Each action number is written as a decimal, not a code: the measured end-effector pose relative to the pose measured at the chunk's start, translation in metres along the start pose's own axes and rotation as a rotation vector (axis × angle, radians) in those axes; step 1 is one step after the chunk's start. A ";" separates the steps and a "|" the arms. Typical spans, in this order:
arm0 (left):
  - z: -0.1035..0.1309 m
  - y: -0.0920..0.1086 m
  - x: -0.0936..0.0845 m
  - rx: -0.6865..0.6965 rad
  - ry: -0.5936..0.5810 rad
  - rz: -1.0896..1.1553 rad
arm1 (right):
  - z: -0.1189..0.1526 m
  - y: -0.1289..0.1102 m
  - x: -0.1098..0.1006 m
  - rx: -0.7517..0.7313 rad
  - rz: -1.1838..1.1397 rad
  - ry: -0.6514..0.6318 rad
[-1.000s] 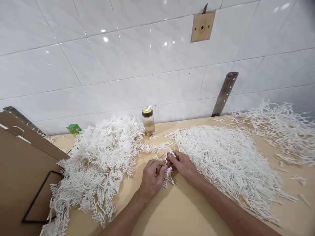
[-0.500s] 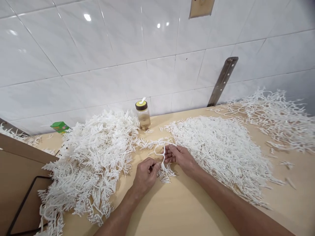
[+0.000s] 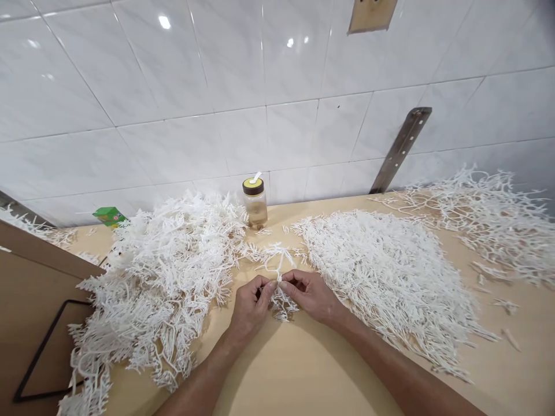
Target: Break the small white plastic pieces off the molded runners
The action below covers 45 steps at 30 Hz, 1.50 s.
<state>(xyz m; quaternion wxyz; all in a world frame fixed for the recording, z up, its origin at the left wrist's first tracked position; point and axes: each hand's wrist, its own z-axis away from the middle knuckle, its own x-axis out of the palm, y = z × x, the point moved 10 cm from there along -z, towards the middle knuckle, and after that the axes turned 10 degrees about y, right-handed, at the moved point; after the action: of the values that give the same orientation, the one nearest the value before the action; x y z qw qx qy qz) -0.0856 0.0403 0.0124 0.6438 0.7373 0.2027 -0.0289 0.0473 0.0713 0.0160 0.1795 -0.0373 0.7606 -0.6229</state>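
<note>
Cardboard [image 3: 39, 277] is standing at far left; beside it, a high heap of white strands [image 3: 173, 260] is lying on the table [image 3: 277, 370]. The left hand [image 3: 250, 303] is pinching a branching white strand [image 3: 278, 274], which is sitting midway between heap and pile; the right hand [image 3: 310, 293] is pinching it from the opposite side, fingertips nearly meeting. Good handling is probably calling for light, close-set pinches, sparing the thin branches. Farther right, a flatter pile [image 3: 390, 271] is spreading near a loose tangle [image 3: 498, 216].
</note>
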 end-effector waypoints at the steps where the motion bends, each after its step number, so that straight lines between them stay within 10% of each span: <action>1: 0.000 0.003 -0.001 0.020 0.009 -0.021 | 0.000 0.001 0.000 0.006 0.005 0.009; 25: 0.011 0.030 0.005 0.336 0.058 -0.290 | -0.001 0.007 -0.006 -0.013 0.082 0.134; 45: -0.013 -0.004 0.002 -0.082 -0.058 0.000 | -0.003 0.018 -0.014 0.029 -0.069 0.187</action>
<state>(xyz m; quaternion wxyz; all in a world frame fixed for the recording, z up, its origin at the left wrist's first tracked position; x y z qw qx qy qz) -0.0877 0.0538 0.0097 0.6788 0.7093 0.1851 -0.0419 0.0623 0.0821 0.0019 0.0867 -0.0024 0.7631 -0.6404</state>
